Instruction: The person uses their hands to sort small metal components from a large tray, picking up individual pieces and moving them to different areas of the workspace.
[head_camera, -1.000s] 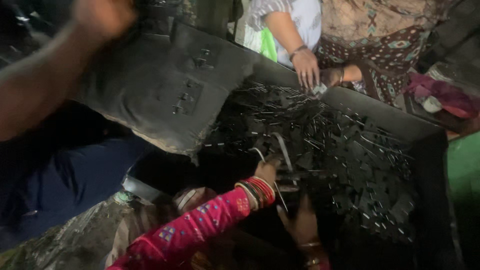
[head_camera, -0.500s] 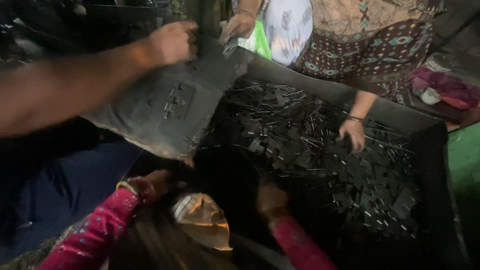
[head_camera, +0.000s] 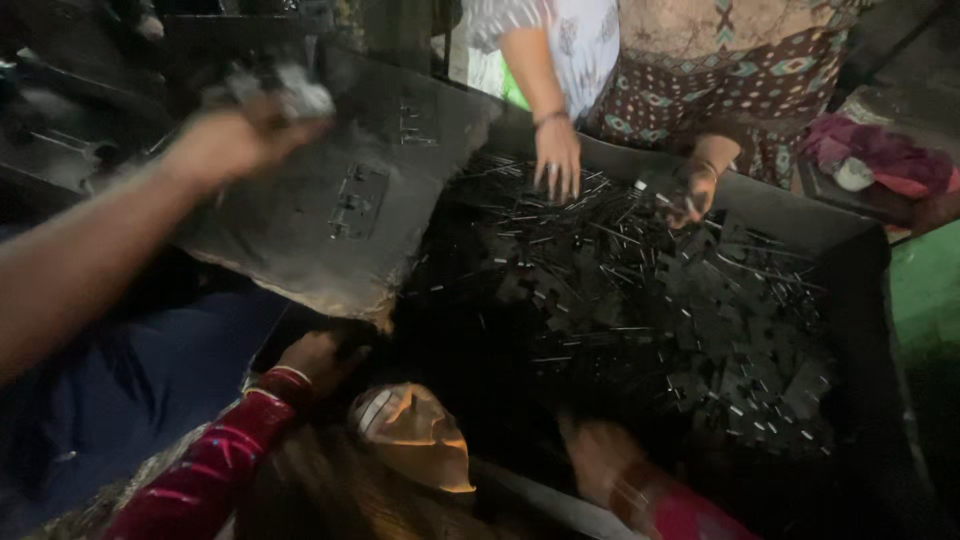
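Note:
My left hand (head_camera: 235, 135) reaches in from the left on a bare forearm, blurred by motion. Its fingers are closed on a pale grey clump (head_camera: 298, 98). It hovers over the upper left part of a dark flat sheet (head_camera: 350, 215) with raised rectangular marks, which leans on the left corner of a big dark bin (head_camera: 860, 260). The bin is full of small black metal pieces and thin rods (head_camera: 640, 290). My right hand is out of view.
Across the bin, a person in a patterned dress has one hand (head_camera: 557, 160) and the other hand (head_camera: 693, 190) down in the pieces. Below me a person in pink sleeves with a face mask (head_camera: 410, 435) holds the bin's near edge with a hand (head_camera: 315, 355). Red cloth (head_camera: 880, 160) lies far right.
My left hand has swung left and down from the sheet's top edge. The person across brought both hands down into the pieces. The pink-sleeved person's hands shifted along the near edge.

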